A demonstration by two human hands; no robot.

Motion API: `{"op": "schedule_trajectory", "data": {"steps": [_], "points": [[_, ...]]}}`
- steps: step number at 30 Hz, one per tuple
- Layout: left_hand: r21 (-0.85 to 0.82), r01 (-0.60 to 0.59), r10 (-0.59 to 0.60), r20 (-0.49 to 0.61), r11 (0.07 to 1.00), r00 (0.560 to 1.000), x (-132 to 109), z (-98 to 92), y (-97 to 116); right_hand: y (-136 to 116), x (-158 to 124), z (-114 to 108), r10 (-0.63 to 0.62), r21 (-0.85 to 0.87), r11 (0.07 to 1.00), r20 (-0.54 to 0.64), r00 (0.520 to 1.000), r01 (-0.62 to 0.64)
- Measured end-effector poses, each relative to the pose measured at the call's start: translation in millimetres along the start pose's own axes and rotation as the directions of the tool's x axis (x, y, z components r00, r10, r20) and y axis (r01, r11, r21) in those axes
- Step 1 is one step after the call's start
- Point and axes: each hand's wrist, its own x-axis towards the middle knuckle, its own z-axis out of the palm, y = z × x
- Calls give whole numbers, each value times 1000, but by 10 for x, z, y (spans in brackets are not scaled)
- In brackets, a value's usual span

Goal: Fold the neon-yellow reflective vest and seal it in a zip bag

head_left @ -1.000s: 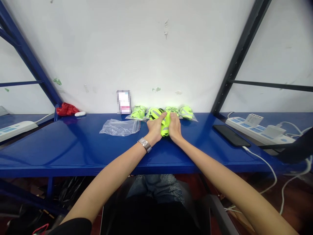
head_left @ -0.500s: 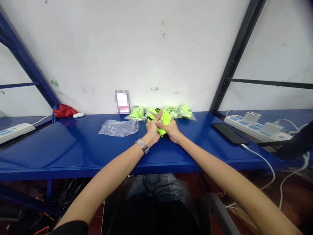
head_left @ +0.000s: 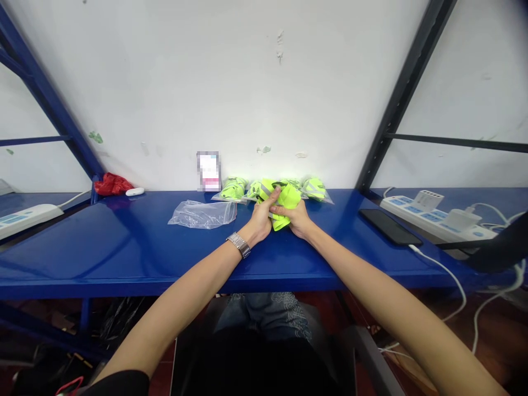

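Both my hands grip a folded neon-yellow reflective vest at the back of the blue shelf. My left hand, with a metal watch on the wrist, pinches its left side with the thumb on top. My right hand wraps round the right side and underside. Just behind, along the wall, lie several bagged neon-yellow vests. An empty clear plastic bag lies to the left of my left hand.
A small card leans on the wall. A red cloth and a white earbud case sit at the far left. A black phone with a cable and white power strips are on the right.
My hands have turned and bunched the vest, lifting it a little off the shelf; the right hand shifted from flat on top to gripping from beneath.
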Motion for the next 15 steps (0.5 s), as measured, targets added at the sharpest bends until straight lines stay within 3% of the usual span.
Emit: {"op": "schedule_trajectory", "data": {"steps": [10,15], "points": [[86,82,-90,89,993,992,-96,50,64,-140,-40,33,20,-9,1000,-15,1000,-20],[141,57,-74,123,988,990,-71,-16,44,-161,-42,32,58,50,997,-44,997,-56]]}}
